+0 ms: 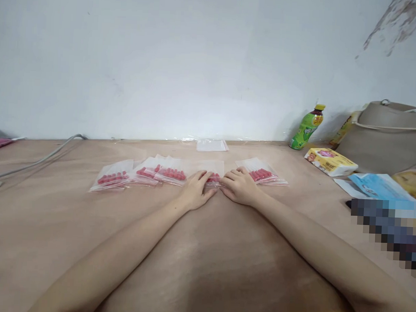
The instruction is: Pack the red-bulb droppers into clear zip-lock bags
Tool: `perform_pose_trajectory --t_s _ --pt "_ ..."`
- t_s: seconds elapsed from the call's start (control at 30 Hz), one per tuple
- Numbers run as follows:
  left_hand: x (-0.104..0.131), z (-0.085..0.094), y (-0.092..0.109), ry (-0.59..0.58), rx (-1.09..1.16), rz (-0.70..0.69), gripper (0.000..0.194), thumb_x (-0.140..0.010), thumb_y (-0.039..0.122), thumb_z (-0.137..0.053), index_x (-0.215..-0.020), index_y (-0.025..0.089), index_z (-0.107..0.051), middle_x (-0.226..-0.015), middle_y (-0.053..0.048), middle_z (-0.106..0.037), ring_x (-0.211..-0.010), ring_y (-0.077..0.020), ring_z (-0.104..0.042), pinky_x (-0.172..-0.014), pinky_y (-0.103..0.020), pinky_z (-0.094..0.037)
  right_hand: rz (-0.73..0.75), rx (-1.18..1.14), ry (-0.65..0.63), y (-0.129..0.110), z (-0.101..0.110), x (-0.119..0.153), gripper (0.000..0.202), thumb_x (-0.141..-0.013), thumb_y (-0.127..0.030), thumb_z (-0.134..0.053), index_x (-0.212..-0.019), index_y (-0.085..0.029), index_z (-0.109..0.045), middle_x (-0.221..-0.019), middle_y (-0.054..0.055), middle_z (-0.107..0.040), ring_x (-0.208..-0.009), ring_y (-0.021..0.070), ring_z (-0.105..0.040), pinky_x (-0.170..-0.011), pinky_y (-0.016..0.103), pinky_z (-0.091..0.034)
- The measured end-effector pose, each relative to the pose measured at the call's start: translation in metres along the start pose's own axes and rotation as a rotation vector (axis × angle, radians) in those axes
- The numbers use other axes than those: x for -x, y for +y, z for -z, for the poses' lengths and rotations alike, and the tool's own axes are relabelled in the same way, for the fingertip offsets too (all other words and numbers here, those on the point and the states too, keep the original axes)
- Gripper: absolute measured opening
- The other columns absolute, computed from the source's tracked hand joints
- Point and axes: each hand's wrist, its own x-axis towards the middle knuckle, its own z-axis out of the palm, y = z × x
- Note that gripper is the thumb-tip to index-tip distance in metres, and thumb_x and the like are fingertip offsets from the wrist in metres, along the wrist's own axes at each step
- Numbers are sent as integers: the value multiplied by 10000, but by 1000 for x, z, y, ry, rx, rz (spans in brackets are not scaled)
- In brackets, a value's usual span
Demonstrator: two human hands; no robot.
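A clear zip bag (212,166) with red capsule-like pieces (214,177) inside lies on the brown table in front of me. At its left side is my left hand (195,191), index finger over the bag and thumb along the near edge. My right hand (240,187) is curled at the bag's right side, fingertips on its edge. Both hands seem to grip it near the seal; the undersides of the fingers are hidden. Overlapping filled zip bags (173,166) lie left of my hands. More filled bags (259,165) are stacked just beyond my right hand.
Flat clear bags (211,145) lie by the wall. To the right are a green drink bottle (307,128), a yellow tissue pack (331,162), a grey bag (388,134), a blue packet (379,185) and a blurred dark object (387,230). A grey cable (45,157) crosses the left side.
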Motion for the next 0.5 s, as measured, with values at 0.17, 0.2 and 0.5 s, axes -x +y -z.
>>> perform_pose_trajectory --t_s 0.17,0.2,0.5 --pt "17 13 -18 -18 106 -18 318 -865 309 -495 -1158 202 -559 -1167 -69 -567 -1048 -204 -558 -897 -335 -462 -28 33 40 7 -13 3 138 -801 -183 -502 -869 -169 -621 -770 45 -643 -744 159 -543 -755 324 -273" --pt "18 14 -19 -15 120 -21 304 -867 294 -493 -1144 200 -572 -1149 -69 -577 -1031 -202 -568 -888 -334 -469 -30 32 59 7 -14 4 132 -807 -176 -499 -856 -170 -621 -753 39 -644 -733 153 -544 -759 319 -276" --pt "17 9 -18 62 144 -39 271 -825 264 -559 -1070 164 -620 -1066 -96 -597 -975 -219 -571 -855 -356 -477 31 94 195 4 -13 6 219 -860 -158 -454 -701 -175 -605 -600 7 -617 -628 121 -515 -750 287 -300"
